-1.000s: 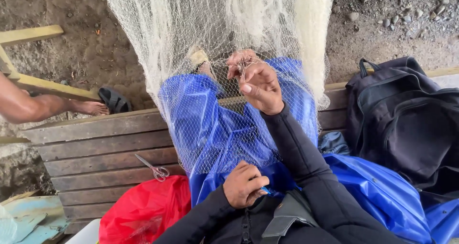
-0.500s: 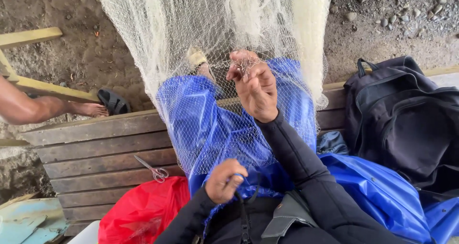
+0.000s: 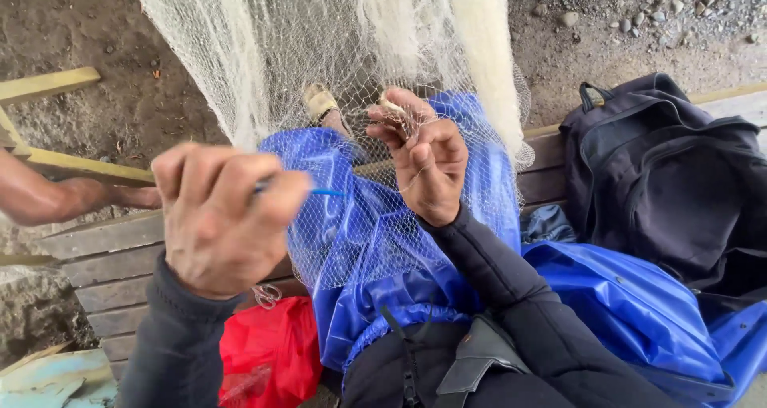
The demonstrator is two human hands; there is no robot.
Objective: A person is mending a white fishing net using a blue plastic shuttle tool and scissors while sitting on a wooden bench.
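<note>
White mesh fishing net hangs from the top of the view and drapes over the person's blue waterproof-clad knees; all positions below are referenced to this net.

Right hand: raised against the net's lower middle, palm toward the camera. Fingers curled, thumb and fingertips pinched shut on a small bunch of mesh, a pale thing at the pinch too small to identify. Grip closed on the net.

Left hand: lifted left of the net and close to the camera, motion-blurred. Fingers folded into a loose fist; a thin blue rod-like tool or cord sticks out from between them, pointing right toward the net. Grip closed around that blue piece; whether its tip touches the mesh cannot be told.

Surroundings:
- Wooden plank bench under the net's lower edge, extending left.
- Red plastic bag below the net, just left of the blue knees.
- Dark backpack right of the net, resting on the bench.
- Crumpled blue sheet under the backpack, lower right of the net.
- Another person's bare forearm far left of the net.
- Sandalled foot visible through the mesh, behind the net.
- Bare earth and gravel ground beyond the net.
</note>
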